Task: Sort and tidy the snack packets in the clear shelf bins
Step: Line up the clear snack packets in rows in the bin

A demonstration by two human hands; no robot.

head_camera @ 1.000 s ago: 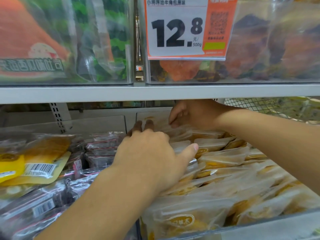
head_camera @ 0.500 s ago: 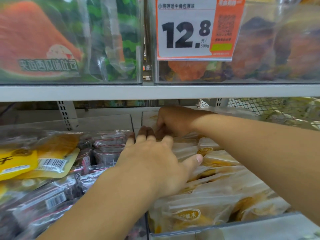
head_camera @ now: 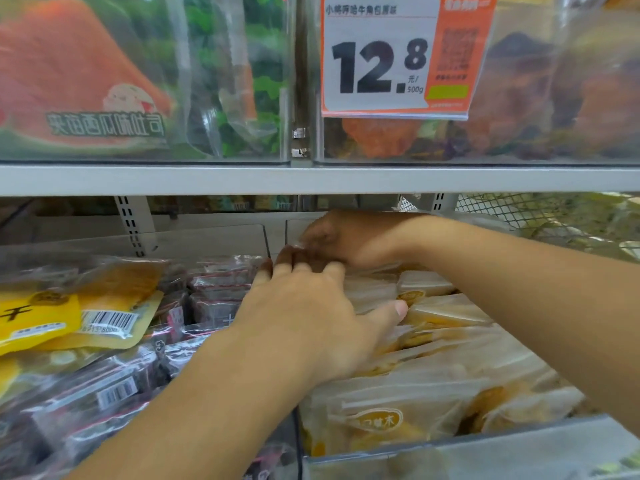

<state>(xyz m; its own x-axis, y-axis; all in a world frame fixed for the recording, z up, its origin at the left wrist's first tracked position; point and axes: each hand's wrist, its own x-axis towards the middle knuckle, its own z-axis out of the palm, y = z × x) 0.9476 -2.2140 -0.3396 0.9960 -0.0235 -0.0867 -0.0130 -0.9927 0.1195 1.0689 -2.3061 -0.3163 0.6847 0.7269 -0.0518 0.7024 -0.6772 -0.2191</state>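
pale packets (head_camera: 433, 386): translucent cream with yellow-orange filling and an orange oval logo, under the hands
dark packets (head_camera: 114, 386): purple-black with white barcode labels, left of the left hand
yellow packets (head_camera: 104, 306): bright yellow and amber, white barcode, far left
price tag (head_camera: 377, 60): white with black digits, orange side panel, above the hands
watermelon bag (head_camera: 79, 84): red with green stripes, upper left
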